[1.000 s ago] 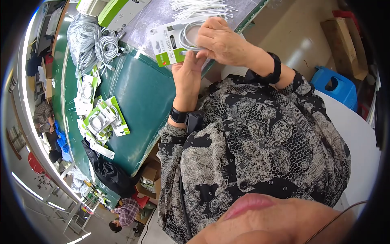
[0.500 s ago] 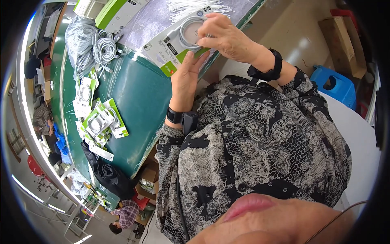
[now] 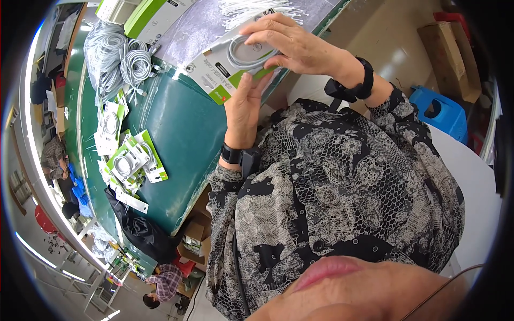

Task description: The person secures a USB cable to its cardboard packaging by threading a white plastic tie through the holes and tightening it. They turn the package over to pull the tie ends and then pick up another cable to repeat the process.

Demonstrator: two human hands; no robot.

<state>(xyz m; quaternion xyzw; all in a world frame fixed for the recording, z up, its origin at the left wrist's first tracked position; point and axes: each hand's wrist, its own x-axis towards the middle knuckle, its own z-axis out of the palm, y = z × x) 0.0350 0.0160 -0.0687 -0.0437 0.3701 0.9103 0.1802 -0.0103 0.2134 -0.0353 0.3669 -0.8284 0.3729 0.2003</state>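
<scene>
A white and green packaging card [image 3: 205,69] is tilted over the table's near edge, with a coiled pale grey cable [image 3: 232,53] against its face. My left hand [image 3: 244,107] grips the card from below, thumb at its lower edge and fingers partly hidden behind it. My right hand [image 3: 300,49] curves around the coil, fingers over its far side and thumb near its lower right. Loose white ties [image 3: 257,12] lie on the table just beyond the card.
Left of my hands on the green table [image 3: 176,128] lie bundled grey cables [image 3: 104,56], a stack of green-white cards [image 3: 152,20] and several carded cables [image 3: 126,163]. Black fabric [image 3: 140,224] hangs at the edge. A blue stool [image 3: 447,115] and cardboard box [image 3: 450,59] stand to the right.
My right fingers have shifted left and spread from a pinch at the coil's right side to a hold around it. The card and coil have moved slightly left.
</scene>
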